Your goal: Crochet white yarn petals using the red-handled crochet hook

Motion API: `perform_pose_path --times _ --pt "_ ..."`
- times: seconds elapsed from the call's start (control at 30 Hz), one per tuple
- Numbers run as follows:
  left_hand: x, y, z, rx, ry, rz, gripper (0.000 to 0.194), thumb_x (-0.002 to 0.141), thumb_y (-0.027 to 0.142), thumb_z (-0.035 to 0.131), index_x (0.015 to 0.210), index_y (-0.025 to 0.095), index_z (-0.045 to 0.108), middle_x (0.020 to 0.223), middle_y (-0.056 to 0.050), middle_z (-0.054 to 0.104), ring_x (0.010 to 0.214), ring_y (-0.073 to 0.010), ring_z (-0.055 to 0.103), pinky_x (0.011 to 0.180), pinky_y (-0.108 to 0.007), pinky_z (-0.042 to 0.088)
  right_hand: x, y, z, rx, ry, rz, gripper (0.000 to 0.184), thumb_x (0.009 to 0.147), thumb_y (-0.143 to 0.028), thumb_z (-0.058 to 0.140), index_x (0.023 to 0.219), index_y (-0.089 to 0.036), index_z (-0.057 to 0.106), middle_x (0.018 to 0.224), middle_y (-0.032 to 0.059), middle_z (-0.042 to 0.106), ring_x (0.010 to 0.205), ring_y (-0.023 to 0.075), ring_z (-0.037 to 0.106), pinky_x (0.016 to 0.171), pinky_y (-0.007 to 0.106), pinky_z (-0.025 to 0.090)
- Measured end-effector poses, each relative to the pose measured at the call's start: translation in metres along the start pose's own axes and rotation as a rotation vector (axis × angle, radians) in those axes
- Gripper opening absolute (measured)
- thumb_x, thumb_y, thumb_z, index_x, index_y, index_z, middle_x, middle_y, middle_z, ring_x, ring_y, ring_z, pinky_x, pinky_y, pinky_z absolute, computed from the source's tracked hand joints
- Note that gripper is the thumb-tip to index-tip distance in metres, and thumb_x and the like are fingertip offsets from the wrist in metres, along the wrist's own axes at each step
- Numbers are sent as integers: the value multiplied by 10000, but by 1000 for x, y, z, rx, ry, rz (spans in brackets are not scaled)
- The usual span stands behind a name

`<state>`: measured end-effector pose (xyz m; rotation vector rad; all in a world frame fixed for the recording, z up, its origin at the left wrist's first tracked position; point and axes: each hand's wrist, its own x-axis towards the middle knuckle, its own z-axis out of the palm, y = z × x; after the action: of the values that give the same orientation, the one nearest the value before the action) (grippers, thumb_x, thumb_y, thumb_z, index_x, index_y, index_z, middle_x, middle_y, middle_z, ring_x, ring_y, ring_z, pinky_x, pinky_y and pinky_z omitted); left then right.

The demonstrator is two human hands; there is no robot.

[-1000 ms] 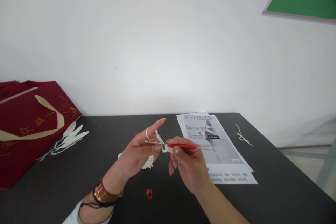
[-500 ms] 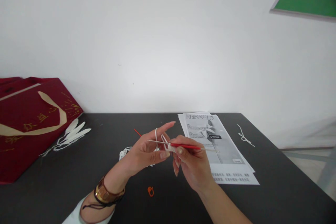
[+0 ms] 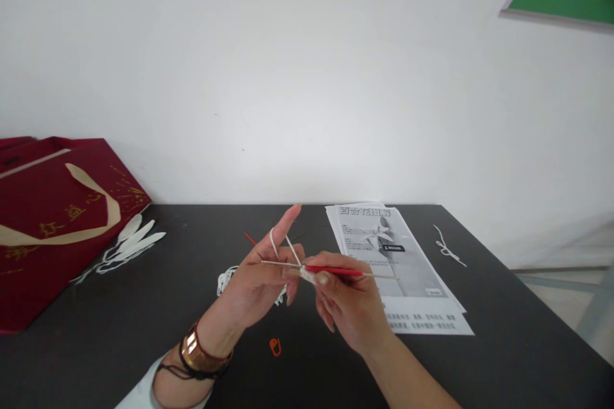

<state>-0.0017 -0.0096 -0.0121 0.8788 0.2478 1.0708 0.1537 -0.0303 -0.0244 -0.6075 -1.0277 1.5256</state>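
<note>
Between thumb and fingers, my left hand [image 3: 261, 278] pinches a small white crochet piece [image 3: 307, 275], its index finger raised. White yarn [image 3: 291, 248] loops round that finger and runs taut down to the piece. My right hand [image 3: 352, 297] is closed on a red-handled crochet hook [image 3: 334, 270], whose thin metal shaft points left across my left fingers. The hook meets the piece where the yarn comes down; its tip detail is too small to make out. Behind my left hand lies a bundle of white yarn [image 3: 225, 280], partly hidden.
Printed sheets [image 3: 422, 268] lie on the dark table [image 3: 499, 339] behind my right hand. An orange stitch marker [image 3: 275, 347] sits in front. White crocheted petals [image 3: 132, 239] lie beside a dark red bag [image 3: 52, 223] at left. A short knotted white yarn [image 3: 446, 248] is at right.
My left index finger has risen and tilted upright, pulling the yarn taut. The left thumb and fingers have closed onto the crochet piece, and the open loop by the hook is no longer visible.
</note>
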Motion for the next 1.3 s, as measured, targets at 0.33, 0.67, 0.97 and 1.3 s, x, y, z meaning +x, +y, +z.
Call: perform_pose_path --times 0.33,0.67,0.97,1.3 --pt "-1 3 -1 258 49 15 611 875 167 635 1433 341 459 613 53 424 518 -69 359 481 -188 272 3 -7 1 -129 33 94 202 774 -359 777 873 -182 771 489 -62 532 305 25 406 289 141 291" --pt "1 10 -8 280 108 137 595 869 166 637 1406 376 489 598 43 478 526 -92 418 499 -204 331 9 -17 -6 -125 -61 194 233 761 -345 789 888 -154 747 565 -46 584 391 51 490 357 163 432" --pt "2 16 -13 230 226 112 715 831 180 678 1462 366 397 629 52 502 527 -85 434 505 -188 361 9 -26 -12 -56 -33 253 232 681 -314 848 789 -126 766 595 8 688 477 84 604 454 186 539" --pt "3 16 -8 183 266 119 702 813 130 683 1432 363 448 642 50 519 548 -79 448 541 -191 378 8 -29 -12 -66 -80 286 218 745 -330 798 792 -119 768 636 21 701 497 79 621 483 183 548"
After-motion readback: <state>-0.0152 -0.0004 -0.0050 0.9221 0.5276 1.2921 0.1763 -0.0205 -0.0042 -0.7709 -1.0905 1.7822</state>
